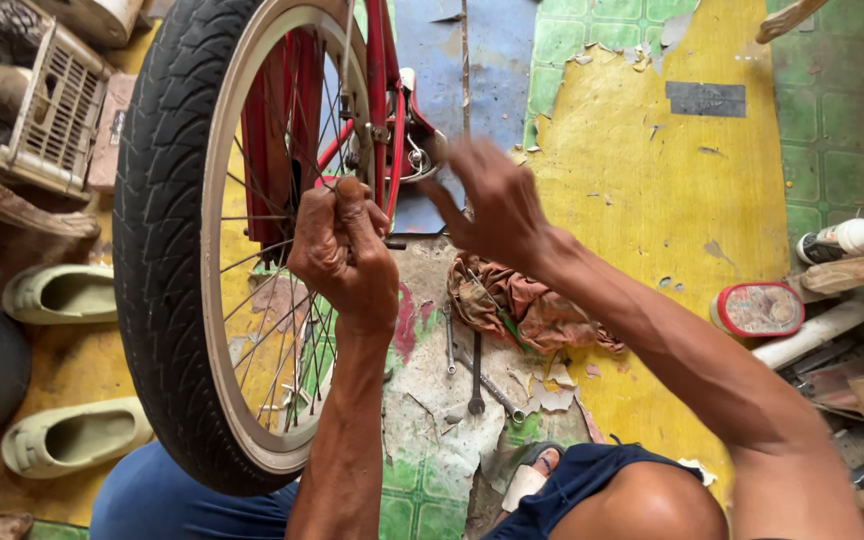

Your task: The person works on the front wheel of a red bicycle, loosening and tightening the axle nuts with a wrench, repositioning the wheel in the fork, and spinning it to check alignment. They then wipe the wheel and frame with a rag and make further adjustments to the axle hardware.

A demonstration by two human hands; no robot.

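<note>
A bicycle wheel [167,250] with a black tyre and cream rim stands upright in a red frame [382,80], filling the upper left. My left hand [344,250] is closed in a fist around the spokes near the hub. My right hand [487,205] reaches toward the axle nut area [417,155] with fingers spread and blurred; what it touches is unclear. Both forearms rise from the bottom of the view.
Several wrenches [477,375] and a brown rag [522,305] lie on the cracked yellow and green floor. Pale green sandals [62,295] sit at the left, a crate [57,105] top left. A red-lidded tin [758,308] and a glue bottle [847,238] are at right.
</note>
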